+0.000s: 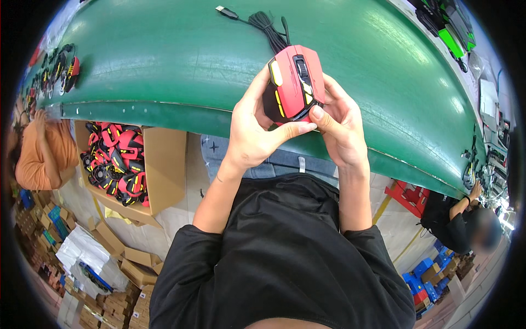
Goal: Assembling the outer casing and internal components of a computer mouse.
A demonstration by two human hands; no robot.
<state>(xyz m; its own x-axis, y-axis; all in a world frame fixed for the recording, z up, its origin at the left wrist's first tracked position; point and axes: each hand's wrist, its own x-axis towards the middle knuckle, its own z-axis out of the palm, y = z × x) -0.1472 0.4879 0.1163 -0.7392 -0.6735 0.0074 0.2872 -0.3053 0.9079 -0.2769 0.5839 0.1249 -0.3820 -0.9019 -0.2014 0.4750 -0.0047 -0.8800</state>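
Observation:
Both my hands hold a red and black computer mouse [293,82] with yellow trim, tilted up above the near edge of the green work surface [164,60]. My left hand [253,123] is wrapped round its left side, the thumb along the bottom end. My right hand [344,122] grips the right side, its thumb pressed on the lower right corner. The fingers behind the mouse are hidden. From its top runs a bundled black cable [267,27], lying on the green surface with its USB plug [226,12] pointing left.
At my left stands an open cardboard box [164,170] full of red and black mouse parts. More mice [70,74] lie at the surface's far left. A person in orange [46,156] is at the left, another in black [449,219] at the right. Cartons [139,263] are stacked behind.

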